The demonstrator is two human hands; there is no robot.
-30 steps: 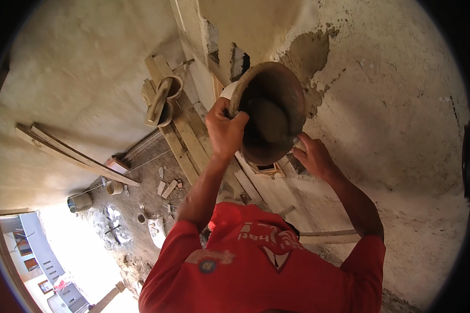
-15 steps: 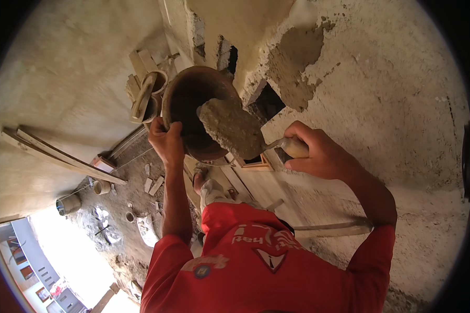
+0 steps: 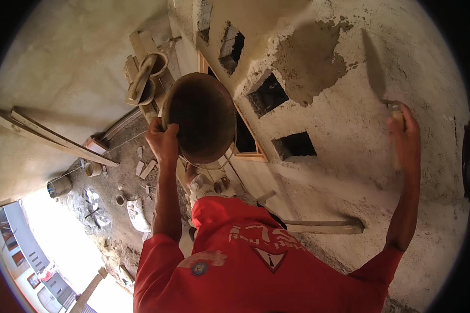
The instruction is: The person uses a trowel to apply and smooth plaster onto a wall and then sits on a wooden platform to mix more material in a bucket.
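My left hand [image 3: 163, 141] grips the near-left rim of a round, dark bucket [image 3: 225, 112], its mouth tilted toward me and the inside in shadow. Out to the right, my right hand [image 3: 406, 133] is closed around the handle of a trowel [image 3: 373, 62]. The trowel's blade points up in front of the rough wall; whether it touches the wall I cannot tell. A damp patch of mortar [image 3: 310, 62] covers part of the wall to the left of the blade.
Square holes [image 3: 269, 94] open in the wall beside the bucket. Wooden boards [image 3: 57, 138] lean at the left, and containers [image 3: 146, 88] sit with planks beyond the bucket. Rubble and a small bucket [image 3: 60, 187] lie on the floor below. A beam [image 3: 324, 226] juts along the wall's base.
My right hand has swung the trowel from over the bucket out to the right, blade now upward. The mortar heaped on it no longer shows. The bucket stays in my left hand.
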